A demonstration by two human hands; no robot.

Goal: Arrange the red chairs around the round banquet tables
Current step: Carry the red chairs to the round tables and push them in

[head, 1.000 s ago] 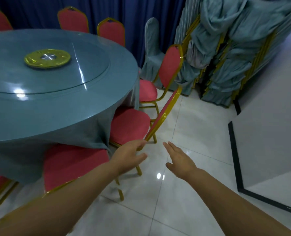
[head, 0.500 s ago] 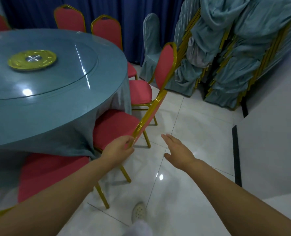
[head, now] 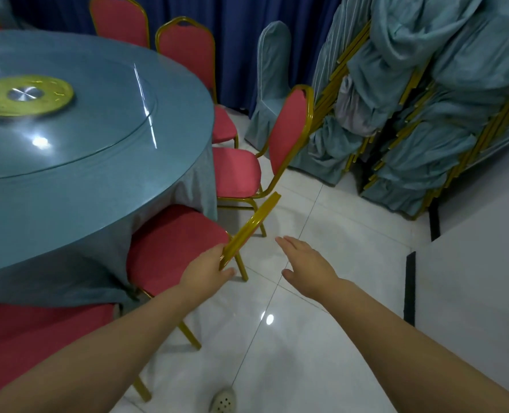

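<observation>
A round banquet table point(head: 68, 186) with a blue-grey cloth and a glass turntable fills the left. Several red chairs with gold frames stand around it. My left hand point(head: 207, 271) grips the gold top edge of the backrest of the nearest red chair point(head: 173, 245), whose seat is pushed partly under the cloth. My right hand point(head: 305, 265) hovers open to the right of that backrest, fingers straight, touching nothing. A second red chair point(head: 286, 135) stands just beyond, and another red seat point(head: 24, 338) lies at the lower left.
Stacks of chairs draped in blue-grey covers point(head: 420, 99) lean at the back right. One covered chair point(head: 272, 70) stands against the dark blue curtain point(head: 235, 34). A white platform with a black edge point(head: 470, 278) rises on the right. My shoe point(head: 223, 400) shows on the glossy tile floor.
My left hand has closed on the nearest chair's backrest and the chair has shifted closer to the table. The view has swung slightly. My right hand stays open beside it.
</observation>
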